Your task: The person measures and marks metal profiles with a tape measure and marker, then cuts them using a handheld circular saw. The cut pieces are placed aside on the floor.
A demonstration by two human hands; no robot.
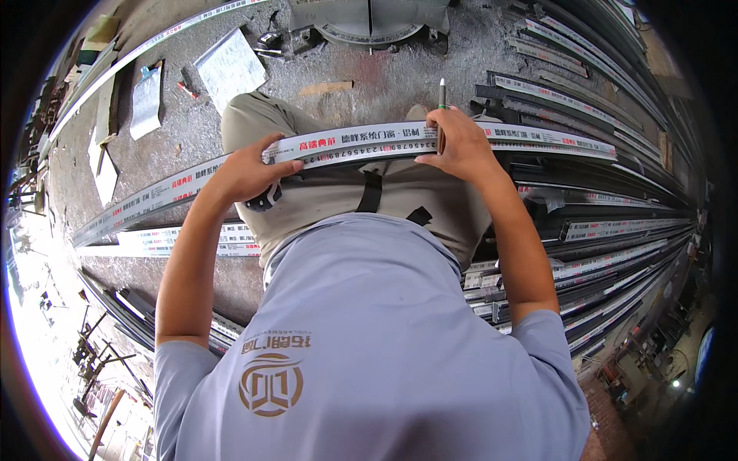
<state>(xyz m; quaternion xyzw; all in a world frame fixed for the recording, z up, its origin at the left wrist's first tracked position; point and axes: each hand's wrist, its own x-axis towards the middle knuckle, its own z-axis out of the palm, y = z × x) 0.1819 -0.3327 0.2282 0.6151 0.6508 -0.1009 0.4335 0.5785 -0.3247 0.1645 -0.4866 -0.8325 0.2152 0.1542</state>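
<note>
A long white-wrapped metal profile (pixel 361 137) with red and black print lies across my lap, stretching to both sides. My left hand (pixel 250 170) is closed round it, thumb on the near side and fingers on the far side. My right hand (pixel 461 146) pinches an upright dark green and silver pen (pixel 442 94) against the profile, thumb at the near edge. A white numbered strip, like a tape measure blade (pixel 361 153), runs along the profile's near side between my hands and on to the right. Under my left wrist is a black and white thing (pixel 265 200), partly hidden.
Stacks of wrapped profiles (pixel 615 228) fill the right side; more profiles (pixel 154 242) lie at the left. A machine with a round graduated base (pixel 369 32) stands ahead. Paper sheets (pixel 231 69), a red pen (pixel 187 90) and a wooden strip (pixel 327 87) lie on the floor.
</note>
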